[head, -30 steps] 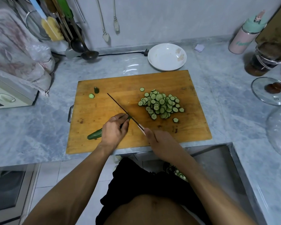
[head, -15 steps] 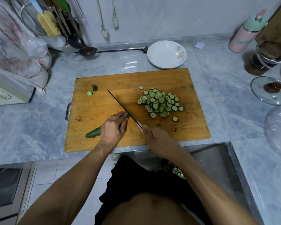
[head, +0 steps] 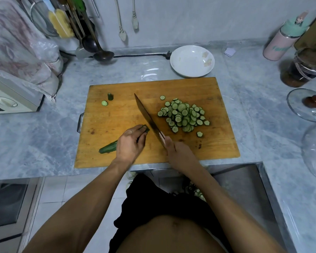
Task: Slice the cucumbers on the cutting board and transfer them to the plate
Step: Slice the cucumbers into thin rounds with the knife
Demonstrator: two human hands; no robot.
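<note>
Cucumber (head: pixel 109 148) lies slantwise under my left hand (head: pixel 130 143), which pins it.
Right hand (head: pixel 179 152) grips the knife (head: pixel 150 119) at its free end.

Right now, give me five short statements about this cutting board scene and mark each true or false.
1. The right hand grips the knife. True.
2. The white plate holds cucumber slices. False: it holds none; the slices are piled on the cutting board.
3. The left hand holds the uncut cucumber. True.
4. The plate sits on the board. False: it sits on the counter behind it.
5. The knife lies flat, untouched. False: it is held.
</note>
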